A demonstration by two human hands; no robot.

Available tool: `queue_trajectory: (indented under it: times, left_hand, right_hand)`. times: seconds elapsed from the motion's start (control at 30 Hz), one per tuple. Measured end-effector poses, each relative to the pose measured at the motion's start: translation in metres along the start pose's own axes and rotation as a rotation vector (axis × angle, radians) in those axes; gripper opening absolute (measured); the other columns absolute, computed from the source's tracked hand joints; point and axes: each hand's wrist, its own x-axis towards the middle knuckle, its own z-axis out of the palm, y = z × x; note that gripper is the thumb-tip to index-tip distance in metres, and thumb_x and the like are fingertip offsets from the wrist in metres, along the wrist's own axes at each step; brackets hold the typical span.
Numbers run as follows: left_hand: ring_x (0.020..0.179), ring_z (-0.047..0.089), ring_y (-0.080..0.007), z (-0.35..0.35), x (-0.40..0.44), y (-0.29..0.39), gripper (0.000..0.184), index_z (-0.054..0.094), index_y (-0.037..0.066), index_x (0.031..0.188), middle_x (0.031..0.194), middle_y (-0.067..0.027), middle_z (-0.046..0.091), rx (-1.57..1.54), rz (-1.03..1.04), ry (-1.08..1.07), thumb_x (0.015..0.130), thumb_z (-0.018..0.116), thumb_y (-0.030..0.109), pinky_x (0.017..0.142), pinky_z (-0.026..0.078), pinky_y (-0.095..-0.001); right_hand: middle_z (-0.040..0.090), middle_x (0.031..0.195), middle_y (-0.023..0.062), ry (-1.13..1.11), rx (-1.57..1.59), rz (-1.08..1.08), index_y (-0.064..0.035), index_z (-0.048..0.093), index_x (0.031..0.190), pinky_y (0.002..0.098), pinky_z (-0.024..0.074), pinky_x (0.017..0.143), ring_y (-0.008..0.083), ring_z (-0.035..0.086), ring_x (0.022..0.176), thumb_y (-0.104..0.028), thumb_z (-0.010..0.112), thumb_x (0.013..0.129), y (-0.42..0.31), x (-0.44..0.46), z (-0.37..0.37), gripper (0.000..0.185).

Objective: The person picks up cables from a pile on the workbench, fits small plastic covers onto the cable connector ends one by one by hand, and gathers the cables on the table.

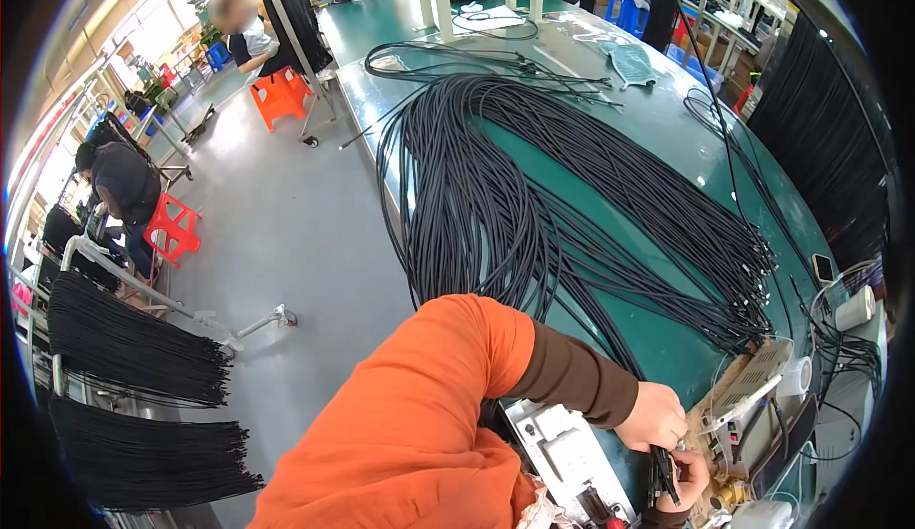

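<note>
While the left hand (pixel 653 417) grips a small bunch of black cables (pixel 661 477), the right hand (pixel 690 479) curls against its side, whether closed on it I cannot tell; only this handful is gathered up, most of the long cable pile (pixel 467 195) lying loose on the glossy green table (pixel 648 129); the cords look smooth, round and rubbery, arching over to pale tips (pixel 753 286); how many are finished stays unclear.
</note>
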Motion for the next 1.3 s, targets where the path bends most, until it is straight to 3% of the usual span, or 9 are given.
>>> queue_trajectory:
  times: [0.5,0.67,0.83,0.97,1.03,1.07,1.13,1.3]
  left_hand:
    - [0.066,0.054,-0.0254,-0.009,0.002,0.007,0.010,0.055,0.009,0.067,0.072,-0.0046,0.053,0.024,0.041,-0.042,0.066,0.064,0.015,0.058,0.046,-0.0346]
    - [0.063,0.054,-0.0260,-0.007,0.003,0.011,0.012,0.055,0.010,0.072,0.074,-0.0045,0.053,0.100,0.051,0.036,0.071,0.064,0.017,0.055,0.046,-0.0353]
    - [0.059,0.054,-0.0263,-0.014,-0.001,0.012,0.013,0.055,0.011,0.078,0.073,-0.0044,0.053,0.046,-0.096,-0.108,0.076,0.063,0.020,0.051,0.046,-0.0357]
    - [0.056,0.054,-0.0263,-0.017,0.001,0.010,0.014,0.053,0.012,0.083,0.071,-0.0044,0.054,0.013,-0.045,-0.135,0.079,0.062,0.023,0.048,0.045,-0.0360]
    - [0.055,0.053,-0.0261,-0.016,0.001,0.012,0.015,0.053,0.011,0.083,0.071,-0.0046,0.053,-0.001,-0.056,-0.136,0.078,0.062,0.021,0.048,0.044,-0.0358]
    - [0.054,0.052,-0.0259,-0.016,0.001,0.011,0.015,0.053,0.009,0.083,0.071,-0.0048,0.052,-0.003,-0.041,-0.132,0.078,0.062,0.020,0.048,0.044,-0.0356]
    - [0.053,0.049,-0.0254,-0.015,0.001,0.010,0.016,0.052,0.007,0.083,0.070,-0.0051,0.050,-0.010,-0.011,-0.113,0.076,0.062,0.017,0.047,0.042,-0.0351]
    - [0.053,0.050,-0.0255,-0.003,-0.003,0.008,0.012,0.053,0.007,0.082,0.069,-0.0049,0.051,0.001,-0.027,-0.028,0.076,0.059,0.015,0.047,0.042,-0.0353]
  right_hand:
    - [0.055,0.072,0.0050,-0.062,-0.080,-0.048,-0.0002,0.061,0.079,0.0220,0.0374,0.056,0.0114,0.044,0.062,-0.003,0.067,0.073,0.002,0.004,-0.001,0.009]
    - [0.055,0.071,0.0062,-0.079,-0.309,-0.184,0.0011,0.061,0.080,0.0243,0.0395,0.056,0.0143,0.046,0.061,-0.004,0.067,0.072,-0.001,0.007,-0.003,0.011]
    - [0.055,0.065,0.0099,-0.134,-0.409,-0.243,0.0016,0.062,0.076,0.0293,0.0433,0.056,0.0214,0.051,0.059,-0.008,0.065,0.072,0.019,0.009,0.000,0.011]
    - [0.056,0.064,0.0108,-0.106,-0.404,-0.485,0.0004,0.062,0.076,0.0287,0.0428,0.055,0.0217,0.051,0.058,-0.016,0.066,0.068,0.026,0.008,0.001,0.019]
    - [0.063,0.100,0.0230,-0.429,-0.443,-0.543,0.0065,0.062,0.106,0.0348,0.0486,0.076,0.0322,0.061,0.085,0.003,0.056,0.078,0.028,0.010,-0.021,0.029]
    - [0.063,0.100,0.0230,-0.424,-0.419,-0.548,0.0065,0.062,0.106,0.0348,0.0486,0.076,0.0322,0.061,0.085,0.003,0.056,0.078,0.021,0.004,-0.020,0.029]
    - [0.058,0.112,0.0199,-0.462,-0.485,-0.005,-0.0013,0.054,0.120,0.0422,0.0452,0.088,0.0387,0.057,0.096,-0.017,0.060,0.074,-0.004,-0.008,-0.013,0.050]
    - [0.059,0.109,0.0206,-0.459,-0.564,-0.185,0.0001,0.056,0.117,0.0398,0.0466,0.084,0.0389,0.057,0.092,-0.009,0.056,0.077,0.006,-0.009,-0.019,0.041]
